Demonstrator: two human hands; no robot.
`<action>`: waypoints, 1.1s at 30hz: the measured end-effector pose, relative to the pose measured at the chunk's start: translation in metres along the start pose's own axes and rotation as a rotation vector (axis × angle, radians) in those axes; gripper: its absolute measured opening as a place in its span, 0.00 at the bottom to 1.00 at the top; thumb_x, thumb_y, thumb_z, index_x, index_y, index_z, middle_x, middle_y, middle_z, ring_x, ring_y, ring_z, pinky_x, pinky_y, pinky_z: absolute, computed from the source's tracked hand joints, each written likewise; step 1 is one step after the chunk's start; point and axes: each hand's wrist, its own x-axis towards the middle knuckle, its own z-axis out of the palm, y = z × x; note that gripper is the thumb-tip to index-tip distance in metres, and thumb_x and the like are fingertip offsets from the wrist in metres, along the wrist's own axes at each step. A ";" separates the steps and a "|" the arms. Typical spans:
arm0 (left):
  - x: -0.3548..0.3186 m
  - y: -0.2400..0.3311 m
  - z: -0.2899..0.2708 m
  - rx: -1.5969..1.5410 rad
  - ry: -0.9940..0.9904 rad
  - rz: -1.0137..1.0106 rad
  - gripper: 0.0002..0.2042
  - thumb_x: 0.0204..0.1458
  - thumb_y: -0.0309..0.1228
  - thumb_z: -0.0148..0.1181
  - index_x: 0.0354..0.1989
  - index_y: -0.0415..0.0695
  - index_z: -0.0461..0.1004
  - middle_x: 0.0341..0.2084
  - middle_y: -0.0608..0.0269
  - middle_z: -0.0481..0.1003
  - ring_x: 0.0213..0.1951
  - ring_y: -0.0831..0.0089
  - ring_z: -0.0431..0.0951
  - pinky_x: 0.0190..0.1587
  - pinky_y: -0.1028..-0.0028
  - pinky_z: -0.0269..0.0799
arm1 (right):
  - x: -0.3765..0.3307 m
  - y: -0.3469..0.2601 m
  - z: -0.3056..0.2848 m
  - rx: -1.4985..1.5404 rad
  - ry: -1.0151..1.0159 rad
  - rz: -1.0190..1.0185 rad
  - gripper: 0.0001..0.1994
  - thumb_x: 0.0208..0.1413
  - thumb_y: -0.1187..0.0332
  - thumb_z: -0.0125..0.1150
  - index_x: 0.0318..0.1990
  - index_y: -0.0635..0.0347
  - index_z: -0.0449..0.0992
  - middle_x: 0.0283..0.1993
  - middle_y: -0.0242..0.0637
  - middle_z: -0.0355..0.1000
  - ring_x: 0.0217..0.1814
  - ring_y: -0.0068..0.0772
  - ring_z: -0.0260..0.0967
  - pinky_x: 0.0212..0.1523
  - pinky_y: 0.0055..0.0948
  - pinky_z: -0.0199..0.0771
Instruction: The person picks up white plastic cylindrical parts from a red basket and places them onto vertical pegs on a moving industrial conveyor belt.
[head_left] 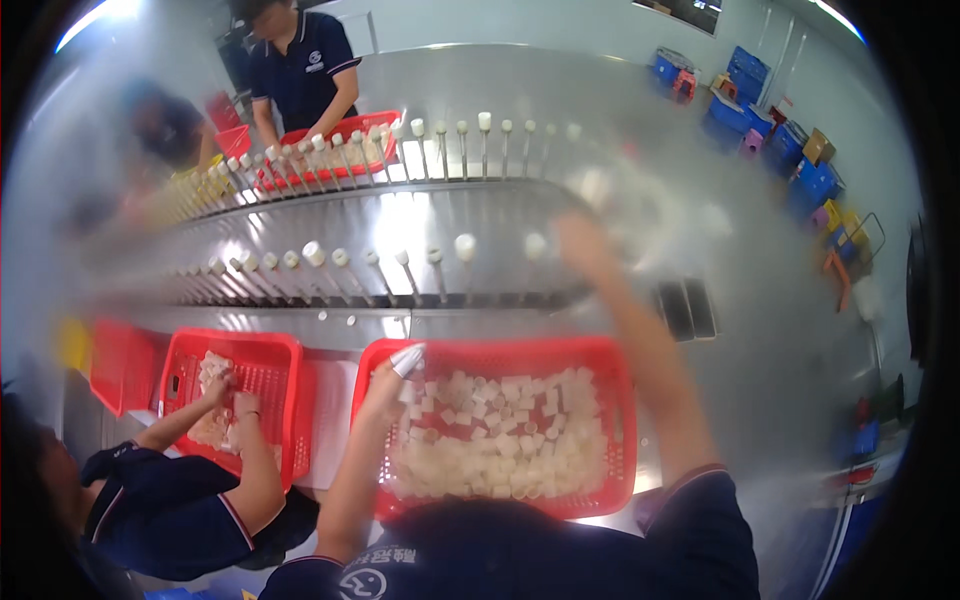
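Note:
My left hand [388,383] is over the left rim of a red plastic basket [625,430], its fingers drawn together. White covering, or a white piece, shows at the fingertips; I cannot tell what is in the grip. Inside the basket lie many short white cylindrical pieces [500,410], heaped thicker toward me. My right hand [582,240] is stretched forward to the right end of the conveyor's rods, smeared by motion, so its fingers do not show clearly. A white-topped rod [536,246] stands just left of it.
Two rows of upright metal rods [443,150] with white pieces on top run along the steel conveyor [400,215]. A co-worker at left handles pieces in another red basket [300,400]; others work across. Two dark flat rectangles [686,310] lie at right. Blue bins [730,112] stand beyond.

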 end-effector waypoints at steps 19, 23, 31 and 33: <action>-0.043 0.062 -0.037 0.311 -0.054 0.262 0.09 0.53 0.37 0.50 0.35 0.45 0.68 0.25 0.69 0.69 0.31 0.79 0.68 0.32 0.81 0.63 | -0.291 -0.148 0.094 2.194 -0.337 1.033 0.08 0.51 0.72 0.54 0.39 0.60 0.67 0.36 0.31 0.67 0.40 0.27 0.66 0.44 0.28 0.68; -0.004 0.130 -0.031 0.523 0.097 0.637 0.11 0.53 0.34 0.51 0.40 0.41 0.68 0.21 0.65 0.71 0.22 0.80 0.69 0.25 0.80 0.64 | -0.248 -0.165 0.060 2.013 -0.490 0.761 0.11 0.50 0.78 0.53 0.41 0.60 0.66 0.42 0.34 0.66 0.46 0.29 0.65 0.51 0.27 0.66; 0.080 0.158 0.020 0.492 0.263 0.673 0.13 0.55 0.36 0.47 0.39 0.38 0.69 0.11 0.62 0.67 0.10 0.80 0.63 0.11 0.79 0.53 | -0.180 -0.166 -0.005 2.107 -0.231 0.399 0.14 0.49 0.84 0.51 0.43 0.60 0.65 0.46 0.37 0.66 0.50 0.31 0.65 0.48 0.34 0.73; 0.087 0.150 0.030 0.483 0.235 0.643 0.14 0.55 0.36 0.44 0.40 0.37 0.68 0.10 0.62 0.65 0.08 0.79 0.61 0.09 0.78 0.51 | -0.175 -0.162 -0.012 2.012 -0.196 0.465 0.14 0.48 0.84 0.52 0.42 0.59 0.65 0.47 0.37 0.66 0.50 0.31 0.65 0.48 0.34 0.73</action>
